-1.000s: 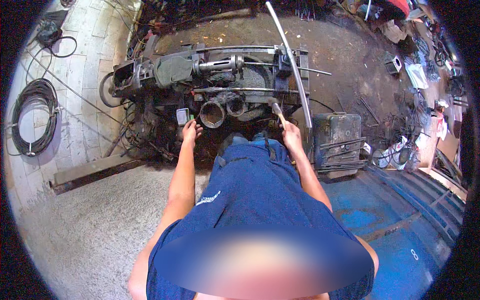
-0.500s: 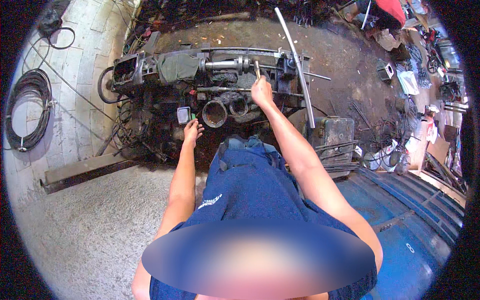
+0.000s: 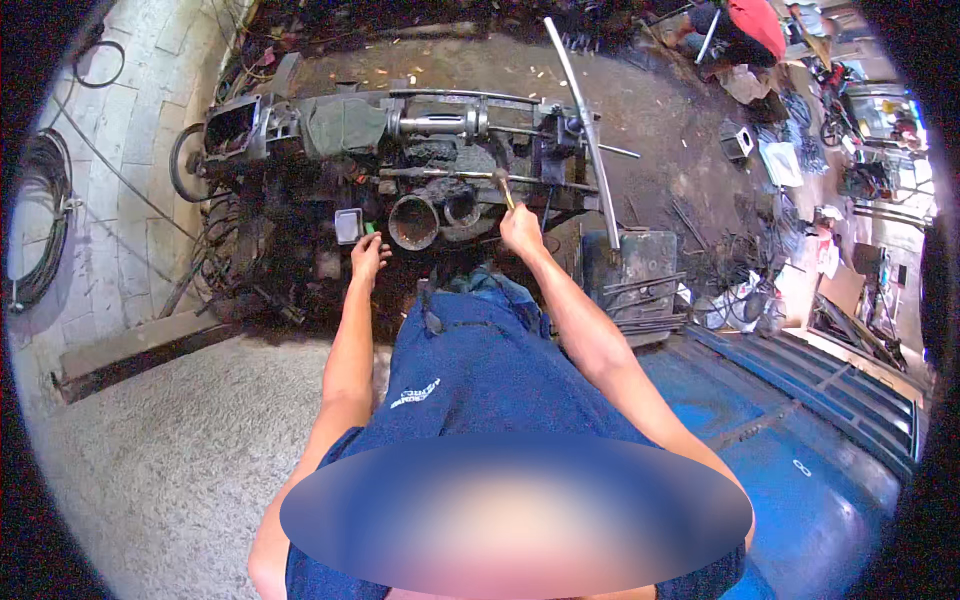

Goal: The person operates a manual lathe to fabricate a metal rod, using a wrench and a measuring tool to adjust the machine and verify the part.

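Brush (image 3: 508,195) (light-handled) has shifted to the near rail (image 3: 440,175).

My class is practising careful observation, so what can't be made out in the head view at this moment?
All in the head view:
Lower handle of the tool: hidden by the right hand closed around it.
Left hand's contact with the green piece: too small to tell grip from touch.
Contents of the pale container: too small and blurred.
Cable coil's left side: lost in the dark fisheye rim.
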